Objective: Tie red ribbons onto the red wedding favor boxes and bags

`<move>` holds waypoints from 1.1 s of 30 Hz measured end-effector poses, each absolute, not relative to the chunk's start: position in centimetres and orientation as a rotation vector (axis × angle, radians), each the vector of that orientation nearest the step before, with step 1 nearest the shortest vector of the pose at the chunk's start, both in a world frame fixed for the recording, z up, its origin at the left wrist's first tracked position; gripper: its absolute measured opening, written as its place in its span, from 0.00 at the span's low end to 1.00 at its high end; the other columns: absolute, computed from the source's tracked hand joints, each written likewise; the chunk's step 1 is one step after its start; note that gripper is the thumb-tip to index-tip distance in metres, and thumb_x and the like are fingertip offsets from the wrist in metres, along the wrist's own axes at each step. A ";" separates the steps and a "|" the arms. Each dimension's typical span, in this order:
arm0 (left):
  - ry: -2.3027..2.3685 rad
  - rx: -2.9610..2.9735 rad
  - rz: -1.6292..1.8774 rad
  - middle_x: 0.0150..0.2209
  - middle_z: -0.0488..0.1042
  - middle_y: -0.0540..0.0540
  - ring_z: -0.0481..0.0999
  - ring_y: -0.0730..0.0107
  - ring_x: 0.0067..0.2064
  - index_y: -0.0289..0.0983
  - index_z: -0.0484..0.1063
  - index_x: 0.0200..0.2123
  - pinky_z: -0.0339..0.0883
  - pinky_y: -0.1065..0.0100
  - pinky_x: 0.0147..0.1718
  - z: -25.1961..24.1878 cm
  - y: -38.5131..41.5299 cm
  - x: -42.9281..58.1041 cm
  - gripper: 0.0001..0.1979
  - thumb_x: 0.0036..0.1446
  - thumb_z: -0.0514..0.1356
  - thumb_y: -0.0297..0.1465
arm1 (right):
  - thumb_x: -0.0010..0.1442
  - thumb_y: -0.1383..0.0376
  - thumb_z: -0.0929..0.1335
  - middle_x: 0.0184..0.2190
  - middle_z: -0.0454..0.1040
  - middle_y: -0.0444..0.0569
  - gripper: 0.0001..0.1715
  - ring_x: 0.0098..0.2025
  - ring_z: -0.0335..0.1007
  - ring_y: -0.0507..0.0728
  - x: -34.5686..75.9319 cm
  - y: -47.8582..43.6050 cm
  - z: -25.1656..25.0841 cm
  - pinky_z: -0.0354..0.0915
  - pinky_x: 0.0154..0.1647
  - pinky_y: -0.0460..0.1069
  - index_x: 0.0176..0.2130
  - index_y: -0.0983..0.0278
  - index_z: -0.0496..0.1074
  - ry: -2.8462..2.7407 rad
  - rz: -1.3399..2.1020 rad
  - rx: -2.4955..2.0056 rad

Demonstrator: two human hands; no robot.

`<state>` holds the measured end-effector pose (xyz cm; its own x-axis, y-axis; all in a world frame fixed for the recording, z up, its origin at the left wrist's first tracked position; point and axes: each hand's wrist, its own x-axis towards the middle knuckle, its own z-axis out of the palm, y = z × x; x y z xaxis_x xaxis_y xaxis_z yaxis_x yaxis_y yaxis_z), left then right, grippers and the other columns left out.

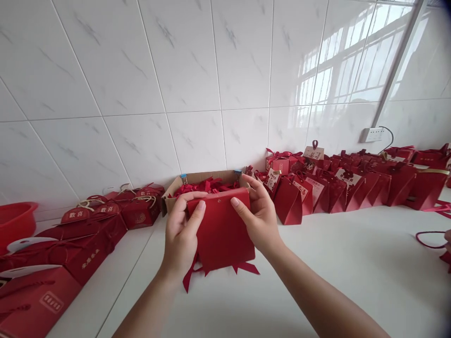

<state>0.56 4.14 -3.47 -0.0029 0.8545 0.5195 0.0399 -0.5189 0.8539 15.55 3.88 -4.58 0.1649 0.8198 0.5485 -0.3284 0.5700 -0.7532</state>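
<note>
Between my two hands is a plain red gift box (223,230), held up over the white table with a small hole near its top edge. My left hand (185,230) grips its upper left side, thumb on the front face. At the upper right, my right hand (260,216) pinches it the same way, fingers behind. Below the box, ends of dark red ribbon (248,268) stick out; whether they are fixed to it I cannot tell. Just behind stands an open cardboard box (204,177) with red ribbons (211,185) in it.
Rows of red gift boxes (291,199) stand along the tiled wall on the right. More red boxes (88,244) line the left, beside a red plastic basin (17,223). Part of another person's hand (447,236) shows at the right edge near a ribbon loop (428,239).
</note>
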 end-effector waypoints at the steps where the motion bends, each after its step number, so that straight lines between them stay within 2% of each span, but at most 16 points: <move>1: 0.959 1.636 1.555 0.52 0.71 0.45 0.75 0.58 0.48 0.44 0.69 0.44 0.73 0.65 0.35 -3.4 4.2 0.5 0.12 0.59 0.57 0.41 | 0.55 0.60 0.71 0.39 0.72 0.47 0.25 0.43 0.71 0.57 15.6 3.9 -4.6 0.72 0.43 0.52 0.52 0.55 0.65 -1.122 0.855 -0.543; 2: 0.983 1.662 1.547 0.52 0.71 0.45 0.75 0.57 0.48 0.43 0.69 0.42 0.72 0.65 0.35 -3.4 4.3 0.4 0.12 0.58 0.57 0.42 | 0.55 0.60 0.72 0.39 0.72 0.47 0.23 0.43 0.71 0.57 15.6 4.0 -4.6 0.72 0.43 0.52 0.50 0.56 0.67 -1.116 0.857 -0.551; 5: 1.051 1.782 1.624 0.52 0.71 0.45 0.70 0.57 0.53 0.42 0.70 0.39 0.70 0.64 0.42 -3.3 4.4 0.4 0.11 0.59 0.57 0.42 | 0.54 0.59 0.72 0.38 0.73 0.46 0.15 0.39 0.72 0.56 15.6 4.2 -4.7 0.72 0.38 0.51 0.42 0.57 0.70 -1.083 0.967 -0.542; 6: 1.062 1.786 1.635 0.49 0.72 0.45 0.71 0.58 0.52 0.42 0.70 0.38 0.70 0.64 0.41 -3.3 4.4 0.4 0.10 0.59 0.57 0.42 | 0.54 0.58 0.72 0.37 0.73 0.46 0.13 0.37 0.72 0.55 15.5 4.3 -4.7 0.72 0.37 0.50 0.40 0.58 0.70 -1.070 1.016 -0.536; 8: 1.090 1.736 1.584 0.37 0.75 0.47 0.75 0.61 0.40 0.43 0.68 0.37 0.70 0.66 0.32 -3.3 4.4 0.4 0.10 0.59 0.56 0.43 | 0.54 0.58 0.72 0.36 0.73 0.44 0.11 0.35 0.72 0.53 15.3 4.4 -4.9 0.71 0.34 0.48 0.36 0.58 0.68 -1.055 1.086 -0.524; 10: 1.130 1.707 1.542 0.27 0.71 0.50 0.72 0.66 0.27 0.44 0.66 0.35 0.65 0.68 0.23 -3.5 4.4 0.3 0.11 0.59 0.55 0.45 | 0.55 0.57 0.71 0.36 0.73 0.43 0.11 0.34 0.72 0.53 15.2 4.5 -5.1 0.70 0.34 0.47 0.36 0.58 0.67 -1.070 1.122 -0.513; 11: 1.150 1.723 1.548 0.25 0.69 0.51 0.70 0.68 0.25 0.44 0.66 0.35 0.64 0.68 0.22 -3.6 4.4 0.3 0.11 0.58 0.55 0.45 | 0.56 0.57 0.70 0.36 0.74 0.43 0.11 0.34 0.72 0.53 15.1 4.5 -5.2 0.70 0.34 0.47 0.36 0.58 0.66 -1.085 1.134 -0.512; 15: 1.237 1.813 1.635 0.28 0.70 0.50 0.70 0.67 0.28 0.44 0.66 0.34 0.65 0.67 0.26 -3.8 4.3 0.7 0.11 0.59 0.55 0.44 | 0.53 0.55 0.72 0.34 0.74 0.44 0.15 0.35 0.73 0.55 14.8 4.5 -5.5 0.71 0.35 0.50 0.37 0.58 0.66 -1.130 1.111 -0.616; 19: 1.171 1.796 1.503 0.32 0.74 0.48 0.74 0.65 0.33 0.43 0.68 0.37 0.68 0.66 0.29 -3.5 4.9 0.5 0.13 0.58 0.55 0.45 | 0.51 0.55 0.73 0.31 0.74 0.45 0.15 0.32 0.72 0.56 15.5 4.8 -5.4 0.71 0.33 0.50 0.33 0.61 0.68 -1.155 1.009 -0.734; 22: 1.127 1.769 1.546 0.41 0.76 0.44 0.76 0.62 0.43 0.40 0.69 0.40 0.69 0.64 0.41 -2.9 6.0 -1.0 0.17 0.58 0.53 0.46 | 0.51 0.55 0.72 0.29 0.73 0.45 0.15 0.30 0.71 0.55 17.3 5.2 -4.8 0.69 0.29 0.49 0.31 0.61 0.67 -1.164 0.766 -0.809; 24: 1.287 1.831 1.551 0.45 0.76 0.42 0.74 0.60 0.49 0.39 0.69 0.39 0.67 0.62 0.47 -2.5 6.9 -2.6 0.18 0.58 0.52 0.47 | 0.51 0.56 0.72 0.28 0.72 0.44 0.14 0.29 0.70 0.55 18.9 5.4 -4.4 0.69 0.28 0.48 0.32 0.61 0.67 -1.142 0.570 -0.846; 27: 1.605 1.982 1.303 0.42 0.78 0.44 0.76 0.58 0.46 0.39 0.71 0.36 0.68 0.62 0.43 -2.4 8.1 -4.8 0.17 0.57 0.54 0.46 | 0.52 0.56 0.72 0.28 0.71 0.44 0.14 0.29 0.69 0.54 21.2 5.5 -3.7 0.68 0.26 0.48 0.33 0.61 0.68 -1.082 0.387 -0.871; 30: 1.745 2.036 1.069 0.35 0.79 0.46 0.77 0.57 0.40 0.39 0.72 0.31 0.69 0.63 0.38 -3.4 9.5 -5.9 0.11 0.54 0.58 0.41 | 0.51 0.57 0.73 0.29 0.71 0.44 0.14 0.29 0.68 0.54 23.0 5.5 -3.2 0.68 0.27 0.49 0.33 0.61 0.68 -1.027 0.247 -0.875; 33: 1.848 2.061 0.843 0.35 0.77 0.46 0.76 0.59 0.40 0.39 0.73 0.31 0.69 0.62 0.38 -5.4 11.3 -6.1 0.08 0.56 0.59 0.37 | 0.51 0.59 0.73 0.29 0.71 0.44 0.13 0.30 0.69 0.54 24.0 5.2 -2.7 0.68 0.29 0.50 0.33 0.62 0.68 -0.978 0.166 -0.834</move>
